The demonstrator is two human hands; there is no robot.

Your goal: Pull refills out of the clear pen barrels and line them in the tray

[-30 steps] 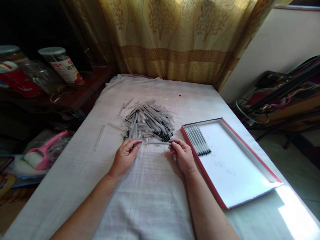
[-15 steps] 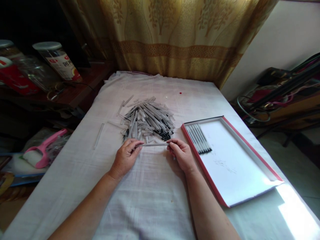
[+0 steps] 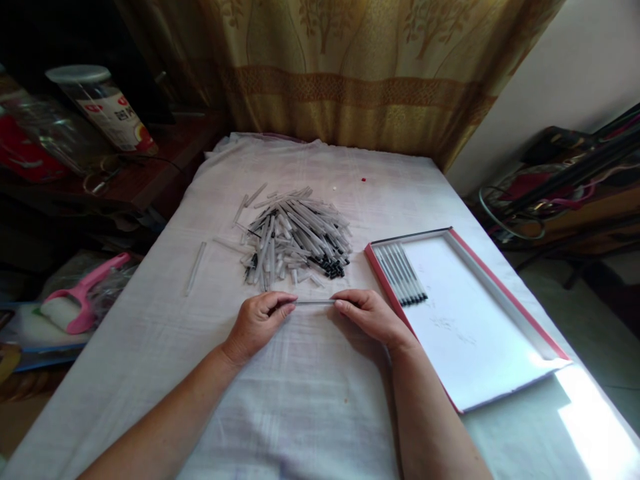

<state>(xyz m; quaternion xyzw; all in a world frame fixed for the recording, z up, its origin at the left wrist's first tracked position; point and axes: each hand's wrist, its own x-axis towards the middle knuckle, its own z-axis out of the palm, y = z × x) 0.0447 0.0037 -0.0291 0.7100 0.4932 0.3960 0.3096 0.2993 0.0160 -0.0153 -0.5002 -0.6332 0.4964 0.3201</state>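
Observation:
A slim pen (image 3: pixel 315 301) lies level between my two hands, just in front of the pile. My left hand (image 3: pixel 263 321) pinches its left end, and my right hand (image 3: pixel 370 315) pinches its right end; both tips are hidden by the fingers. Beyond them sits a heap of clear pen parts (image 3: pixel 300 233), with black ends gathered at its right front. To the right, a shallow red-edged box lid (image 3: pixel 465 347) holds a row of several pens (image 3: pixel 400 273) with black ends, lying side by side along its left wall.
One clear tube (image 3: pixel 195 269) lies apart, left of the heap. Small red (image 3: pixel 363 179) and white bits lie toward the back of the white tablecloth (image 3: pixel 300 413). A cabinet with a lidded jar (image 3: pixel 107 110) and a pink-handled tool (image 3: pixel 85 293) stand off the left edge.
Both hands have come slightly nearer to me and closer together along the pen, so less of it shows between them. My right fingers have slid inward. The view has shifted a little.

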